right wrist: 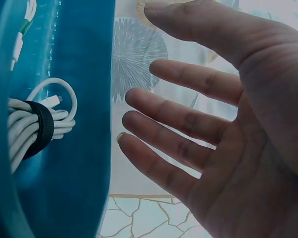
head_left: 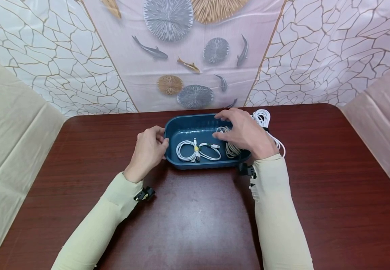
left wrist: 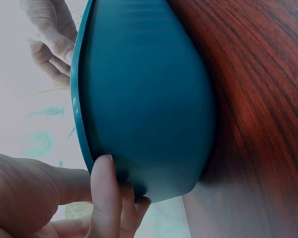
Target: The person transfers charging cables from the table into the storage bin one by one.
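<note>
A dark blue plastic basket [head_left: 208, 165] stands near the back of the table. My left hand [head_left: 147, 152] grips the rim at its left end, with fingertips [left wrist: 105, 173] against the outer wall. Over the basket's right end hovers my right hand [head_left: 243, 129], its fingers spread and holding nothing. Inside lies a coiled white USB cable [head_left: 185, 151] with a yellow tie. Beside it, to the right, is a thicker off-white cable coil [head_left: 232, 151], partly covered by the right hand; a black strap [right wrist: 43, 130] binds it in the right wrist view.
Behind the right hand, a white cable bundle [head_left: 262, 118] with a black strap lies on the table right of the basket, partly hidden. The reddish-brown table [head_left: 195, 225] meets a patterned cloth backdrop [head_left: 195, 75] behind the basket.
</note>
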`<move>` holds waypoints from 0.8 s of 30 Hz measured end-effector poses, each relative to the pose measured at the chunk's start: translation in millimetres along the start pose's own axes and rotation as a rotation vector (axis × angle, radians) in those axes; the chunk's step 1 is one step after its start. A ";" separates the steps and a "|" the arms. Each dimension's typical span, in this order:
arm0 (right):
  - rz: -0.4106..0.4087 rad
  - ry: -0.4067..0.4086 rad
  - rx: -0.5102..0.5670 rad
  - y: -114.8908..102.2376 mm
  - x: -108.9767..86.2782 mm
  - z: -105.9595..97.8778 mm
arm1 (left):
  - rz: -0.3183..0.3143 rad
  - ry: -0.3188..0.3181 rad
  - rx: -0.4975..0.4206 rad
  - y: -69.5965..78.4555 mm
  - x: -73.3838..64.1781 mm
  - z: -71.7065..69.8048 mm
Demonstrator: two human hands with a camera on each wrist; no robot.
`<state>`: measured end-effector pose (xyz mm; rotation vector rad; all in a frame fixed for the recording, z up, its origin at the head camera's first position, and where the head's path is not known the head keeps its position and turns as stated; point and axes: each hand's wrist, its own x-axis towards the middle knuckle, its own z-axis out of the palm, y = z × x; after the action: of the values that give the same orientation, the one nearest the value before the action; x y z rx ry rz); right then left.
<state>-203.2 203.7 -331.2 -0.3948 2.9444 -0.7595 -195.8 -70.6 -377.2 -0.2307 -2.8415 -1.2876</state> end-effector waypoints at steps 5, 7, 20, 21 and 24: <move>0.011 0.007 0.004 2.5 -0.2 -2.2 | -0.002 -0.002 0.004 0.1 0.1 -0.2; 0.013 0.007 0.007 3.3 -0.4 -2.8 | -0.002 -0.002 0.004 0.1 0.0 -0.4; 0.041 0.012 0.042 8.2 -6.3 -7.4 | 0.011 0.001 0.006 -0.9 0.1 -0.6; 0.040 0.009 0.046 8.4 -6.8 -7.9 | 0.011 0.002 0.005 -0.7 0.2 -0.6; 0.034 0.006 0.049 9.3 -7.4 -9.1 | 0.011 0.001 0.003 -0.4 0.1 -0.8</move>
<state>-199.4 217.8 -327.6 -0.3386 2.9239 -0.8276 -196.0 -71.5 -377.0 -0.2452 -2.8374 -1.2804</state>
